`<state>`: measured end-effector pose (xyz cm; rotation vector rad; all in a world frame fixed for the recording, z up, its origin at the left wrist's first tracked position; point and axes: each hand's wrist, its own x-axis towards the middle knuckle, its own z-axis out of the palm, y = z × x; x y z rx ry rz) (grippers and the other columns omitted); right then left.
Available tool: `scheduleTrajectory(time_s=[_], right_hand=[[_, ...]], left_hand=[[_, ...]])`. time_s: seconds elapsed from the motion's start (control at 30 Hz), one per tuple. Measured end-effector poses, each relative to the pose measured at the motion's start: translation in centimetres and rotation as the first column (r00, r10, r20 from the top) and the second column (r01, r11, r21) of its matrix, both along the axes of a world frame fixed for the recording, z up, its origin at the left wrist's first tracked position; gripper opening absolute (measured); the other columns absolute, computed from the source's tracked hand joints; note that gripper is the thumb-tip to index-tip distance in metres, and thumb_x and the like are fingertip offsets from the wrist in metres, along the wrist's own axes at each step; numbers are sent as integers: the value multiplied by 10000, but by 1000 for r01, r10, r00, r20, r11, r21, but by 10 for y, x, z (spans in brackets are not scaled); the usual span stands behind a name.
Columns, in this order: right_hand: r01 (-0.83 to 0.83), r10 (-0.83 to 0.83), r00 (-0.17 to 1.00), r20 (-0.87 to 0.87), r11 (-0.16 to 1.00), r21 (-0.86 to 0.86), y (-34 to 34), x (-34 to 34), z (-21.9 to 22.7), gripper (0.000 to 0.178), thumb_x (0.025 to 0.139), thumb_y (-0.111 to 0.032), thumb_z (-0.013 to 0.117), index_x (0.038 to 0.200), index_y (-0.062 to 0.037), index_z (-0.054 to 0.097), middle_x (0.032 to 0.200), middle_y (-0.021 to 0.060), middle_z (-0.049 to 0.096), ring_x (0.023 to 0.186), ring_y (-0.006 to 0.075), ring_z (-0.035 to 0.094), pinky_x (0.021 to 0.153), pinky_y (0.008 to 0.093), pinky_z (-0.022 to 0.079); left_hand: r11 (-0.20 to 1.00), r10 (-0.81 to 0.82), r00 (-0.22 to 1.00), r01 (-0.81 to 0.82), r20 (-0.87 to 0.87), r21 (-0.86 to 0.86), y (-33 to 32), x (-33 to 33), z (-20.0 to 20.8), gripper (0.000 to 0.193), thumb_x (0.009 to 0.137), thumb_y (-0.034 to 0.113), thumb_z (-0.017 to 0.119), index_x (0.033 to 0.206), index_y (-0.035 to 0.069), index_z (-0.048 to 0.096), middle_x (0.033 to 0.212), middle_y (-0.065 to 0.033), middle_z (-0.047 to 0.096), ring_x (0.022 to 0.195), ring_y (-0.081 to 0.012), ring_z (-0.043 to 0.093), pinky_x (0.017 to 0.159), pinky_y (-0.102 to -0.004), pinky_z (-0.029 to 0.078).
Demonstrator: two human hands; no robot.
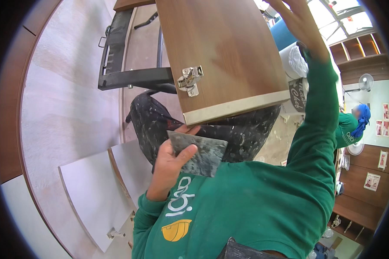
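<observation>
My left hand [170,162] grips a thin, flat, squarish plate [201,155], mottled grey and black, in front of my green shirt. Its thumb lies on the upper face and the fingers pass behind. Just beyond the plate is the near end of a brown wood-grain panel [224,47], with a pale, unfinished-looking edge strip [237,105]. A metal cabinet hinge [189,81] is fixed near its left corner. My right arm stretches forward along the panel's right side. My right hand [296,19] is at the top edge of the view, fingers apart and tips partly cut off.
A dark metal frame [136,80] stands at the panel's left. White boards [95,190] lean at lower left. A white container [297,95], a plastic-wrapped roll [294,60] and a blue cylinder [284,36] stand right of the panel. Another person [350,127] is farther right, near a fan [365,82].
</observation>
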<state>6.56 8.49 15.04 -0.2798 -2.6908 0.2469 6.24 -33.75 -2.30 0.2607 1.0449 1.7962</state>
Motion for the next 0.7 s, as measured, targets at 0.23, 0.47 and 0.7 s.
scheduleTrajectory(time_s=[0.23,0.47,0.7], right_hand=[[-490,500,756,-423,3,-872,-149,157,-83,809,985,-715,415,915,36,707,856,174,713,805,281,668,745,381,513],[-45,264,902,-341,-729,-683,-243,140,-196,744,1054,-596,458,1429,42,531,1279,142,654,1125,210,647,932,351,513],[-61,170,934,-315,-791,-609,-233,146,-167,817,858,-148,826,1516,61,391,1407,149,611,1257,195,634,1076,343,503]], left_hand=[[943,299,863,-203,-407,264,-45,-35,10,335,834,126,842,1150,38,774,1113,-101,652,1052,-222,617,918,-353,501],[933,18,443,315,-896,174,17,-41,39,314,660,163,908,967,143,849,1062,-39,655,1021,-230,599,886,-360,488],[974,-14,401,211,-916,78,32,-38,38,670,659,252,960,1247,65,699,1192,-84,652,1092,-232,592,926,-360,487]])
